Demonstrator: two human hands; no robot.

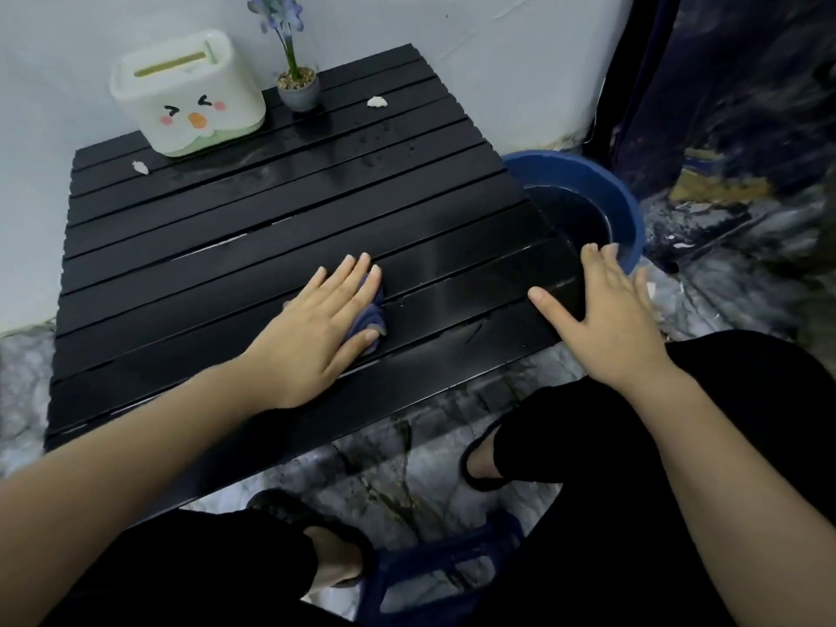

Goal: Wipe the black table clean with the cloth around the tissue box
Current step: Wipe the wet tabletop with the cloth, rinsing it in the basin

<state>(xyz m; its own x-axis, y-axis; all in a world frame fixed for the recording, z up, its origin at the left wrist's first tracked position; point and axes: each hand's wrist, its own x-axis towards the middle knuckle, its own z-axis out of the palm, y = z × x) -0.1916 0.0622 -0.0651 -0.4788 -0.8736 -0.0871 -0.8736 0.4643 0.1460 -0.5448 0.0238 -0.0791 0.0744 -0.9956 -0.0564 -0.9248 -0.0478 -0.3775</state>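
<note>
The black slatted table [226,228] fills the middle of the view and shines wet in places. A white and green tissue box [187,95] with a cartoon face stands at its far left corner. My left hand [316,328] lies flat on the near half of the table, pressing a bunched blue cloth [368,321] that shows under my fingers. My right hand [601,314] rests with spread fingers on the table's right edge and holds nothing. Two small white scraps lie on the slats, a scrap [140,167] near the box and a scrap [377,102] at the far right.
A small grey pot with a purple flower [298,90] stands right of the tissue box. A blue basin [583,205] with water sits on the floor against the table's right side. White wall behind, dark curtain at right, my knees and a blue stool below.
</note>
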